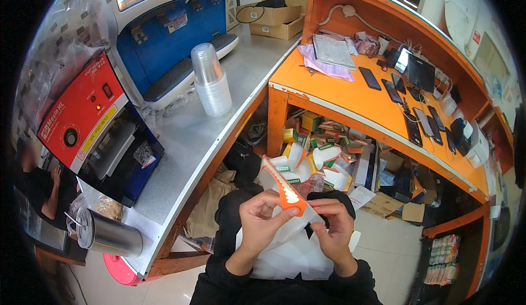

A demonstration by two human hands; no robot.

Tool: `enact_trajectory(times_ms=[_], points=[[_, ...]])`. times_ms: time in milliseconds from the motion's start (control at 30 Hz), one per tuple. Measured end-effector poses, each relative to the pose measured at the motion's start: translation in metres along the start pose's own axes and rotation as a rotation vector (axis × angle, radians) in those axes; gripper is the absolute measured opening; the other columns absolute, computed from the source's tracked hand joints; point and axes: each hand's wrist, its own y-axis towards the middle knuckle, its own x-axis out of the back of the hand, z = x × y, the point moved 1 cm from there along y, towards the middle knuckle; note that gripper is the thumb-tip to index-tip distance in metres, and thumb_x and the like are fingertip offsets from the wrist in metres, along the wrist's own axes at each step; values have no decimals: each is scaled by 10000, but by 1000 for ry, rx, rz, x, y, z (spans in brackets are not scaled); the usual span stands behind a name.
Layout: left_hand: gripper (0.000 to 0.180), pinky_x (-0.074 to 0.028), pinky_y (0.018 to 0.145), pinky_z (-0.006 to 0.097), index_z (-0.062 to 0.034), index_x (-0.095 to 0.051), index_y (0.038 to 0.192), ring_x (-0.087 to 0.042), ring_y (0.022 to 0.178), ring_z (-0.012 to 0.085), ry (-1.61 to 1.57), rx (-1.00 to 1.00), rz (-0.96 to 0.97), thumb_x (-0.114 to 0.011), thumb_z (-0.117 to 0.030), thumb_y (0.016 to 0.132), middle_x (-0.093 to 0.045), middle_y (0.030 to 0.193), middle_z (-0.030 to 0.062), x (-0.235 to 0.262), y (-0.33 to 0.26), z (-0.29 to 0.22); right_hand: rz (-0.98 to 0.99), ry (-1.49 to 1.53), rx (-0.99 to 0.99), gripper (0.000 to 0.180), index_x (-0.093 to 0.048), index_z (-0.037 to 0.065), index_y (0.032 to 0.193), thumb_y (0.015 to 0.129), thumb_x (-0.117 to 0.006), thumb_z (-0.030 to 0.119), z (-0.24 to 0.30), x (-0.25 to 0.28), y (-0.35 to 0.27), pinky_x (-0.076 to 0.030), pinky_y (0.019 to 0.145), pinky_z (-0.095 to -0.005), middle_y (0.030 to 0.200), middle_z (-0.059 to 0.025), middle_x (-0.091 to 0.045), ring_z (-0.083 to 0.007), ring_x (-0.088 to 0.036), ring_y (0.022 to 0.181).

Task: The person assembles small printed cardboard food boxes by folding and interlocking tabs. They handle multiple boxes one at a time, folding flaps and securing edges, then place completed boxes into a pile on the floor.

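Observation:
In front of my lap I hold an orange and white paper carton [289, 194], partly folded and tilted, its printed orange side showing a white pattern. My left hand [262, 223] is closed on its near left side, the thumb lying along the orange panel. My right hand [333, 225] pinches the carton's right edge between thumb and fingers. Across my lap lie white paper sheets [296, 261], possibly flat cartons; their printed faces cannot be seen. Beyond my knees, a loose heap of orange, green and white cartons [323, 160] lies under the orange desk.
A steel counter [181, 157] on my left bears a red cup sealer [82, 113], stacked plastic cups [211, 88] and a steel tumbler [109, 232]. Several phones [370, 78] lie on the orange desk [323, 88] at right. Another person [44, 190] is at the far left.

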Motion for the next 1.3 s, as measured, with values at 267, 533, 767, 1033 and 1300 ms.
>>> enact_trajectory(times_ms=[267,533,767,1033,1300], points=[[184,-449,578,222,-8,-618,737,-601,676,131,650,-484,-144,-750,81,645,-641,770,103,-8,-4,-3,-131,21,-74,131,-581,-39,883,761,-628,-49,9,3,4,-485,719,-265,865,-145,-609,-171,-591,774],[156,-472,629,239,7,-627,800,-626,727,169,834,-452,-83,-697,95,692,-651,818,128,-9,-16,-6,-165,-70,-86,107,-600,-43,878,778,-629,-17,8,0,12,-474,712,-244,841,-116,-593,-154,-578,760],[122,-476,652,245,13,-658,802,-630,738,178,875,-384,-49,-692,79,705,-653,803,124,-7,-12,-13,7,-153,-26,78,-617,-36,860,784,-627,-20,5,-1,13,-463,794,-279,843,-112,-586,-162,-574,790],[101,-459,608,221,18,-662,753,-616,677,128,653,-181,-44,-722,65,686,-656,757,104,0,-16,-9,-245,-32,-7,120,-624,14,767,691,-699,-41,7,-8,13,-405,952,-452,773,-92,-608,-175,-597,775],[111,-468,583,220,8,-675,768,-627,652,132,534,-165,-77,-736,45,684,-658,725,99,1,-16,-4,-144,-156,74,123,-585,39,738,696,-688,-13,8,-15,12,-254,1046,-535,787,-79,-580,-198,-596,792]])
